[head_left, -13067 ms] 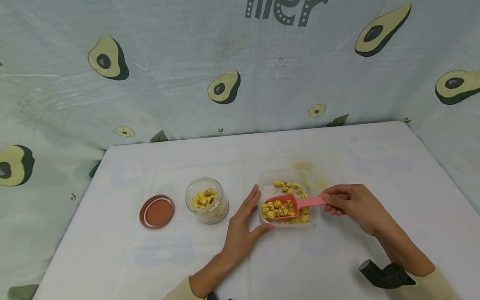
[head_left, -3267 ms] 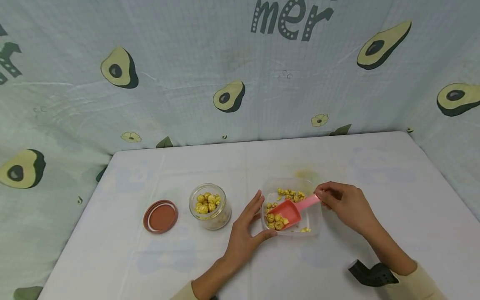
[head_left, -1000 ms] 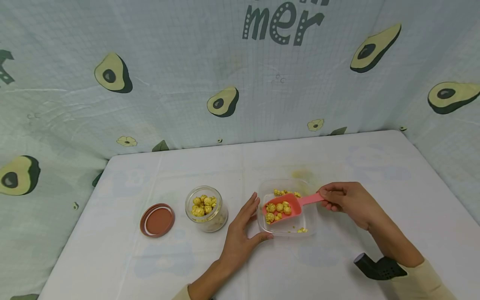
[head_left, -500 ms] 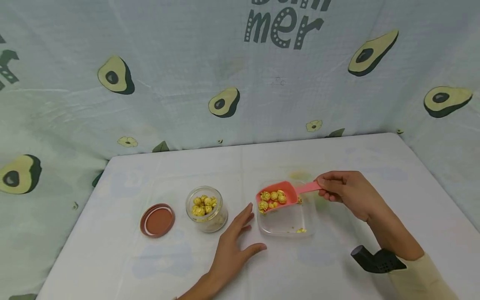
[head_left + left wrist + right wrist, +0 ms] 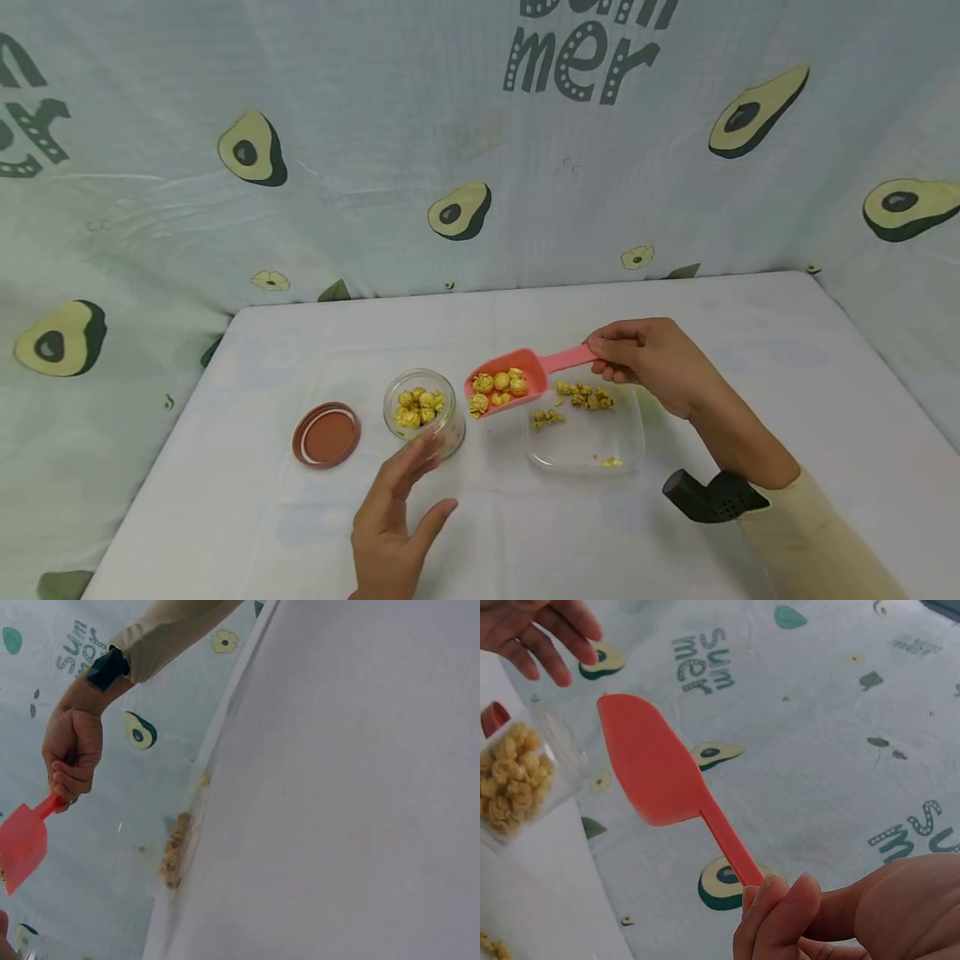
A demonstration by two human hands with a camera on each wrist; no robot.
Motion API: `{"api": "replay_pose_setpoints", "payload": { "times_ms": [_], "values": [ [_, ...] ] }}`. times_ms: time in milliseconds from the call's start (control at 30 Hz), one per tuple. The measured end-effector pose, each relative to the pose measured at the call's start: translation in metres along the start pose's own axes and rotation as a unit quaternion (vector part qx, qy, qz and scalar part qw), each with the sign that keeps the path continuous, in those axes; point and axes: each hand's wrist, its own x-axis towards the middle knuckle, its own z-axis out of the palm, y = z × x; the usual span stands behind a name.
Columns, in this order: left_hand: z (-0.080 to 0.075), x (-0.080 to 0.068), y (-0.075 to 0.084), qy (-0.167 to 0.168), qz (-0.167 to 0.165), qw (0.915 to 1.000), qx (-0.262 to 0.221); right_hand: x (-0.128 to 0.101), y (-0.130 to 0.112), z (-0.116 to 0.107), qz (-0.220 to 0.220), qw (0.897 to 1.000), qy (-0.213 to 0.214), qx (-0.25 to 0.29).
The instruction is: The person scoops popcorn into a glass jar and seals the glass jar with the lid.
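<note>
My right hand (image 5: 606, 352) pinches the handle of a pink scoop (image 5: 504, 385) loaded with yellow popcorn balls. The scoop hangs in the air between a clear plastic container (image 5: 628, 443) and a small glass jar (image 5: 423, 410), its tip close to the jar's rim. The jar is partly filled with the same popcorn, and a little is left in the container. My left hand (image 5: 429, 477) is open with straight fingers at the jar's near side; I cannot tell whether it touches. The right wrist view shows the scoop (image 5: 651, 763) from below, the jar (image 5: 516, 780) and my left hand (image 5: 544, 634).
A brown jar lid (image 5: 326, 434) lies flat to the left of the jar. The white table (image 5: 750, 333) is bounded at the back and sides by an avocado-print cloth wall (image 5: 375, 167). A black wrist device (image 5: 712, 497) sits on my right forearm.
The right hand lifted the loaded scoop out of the container and carried it left, up to the jar. The left hand let go of the container and moved left beside the jar.
</note>
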Motion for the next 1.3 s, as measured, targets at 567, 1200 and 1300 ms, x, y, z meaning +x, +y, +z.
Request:
{"api": "replay_pose_setpoints", "payload": {
  "times_ms": [567, 1200, 1300],
  "values": [
    [-0.034, 0.001, -0.056, 0.068, -0.232, 0.9556, 0.168, 0.03, -0.024, 0.045, 0.021, 1.0, -0.007, 0.017],
    [-0.034, -0.002, -0.064, 0.072, -0.222, 0.9576, 0.17, 0.038, -0.048, 0.066, 0.002, 1.0, 0.001, 0.008],
    [-0.035, -0.003, -0.064, 0.07, -0.223, 0.9563, 0.176, 0.037, -0.054, 0.07, -0.003, 1.0, 0.007, 0.003]
  ]
}}
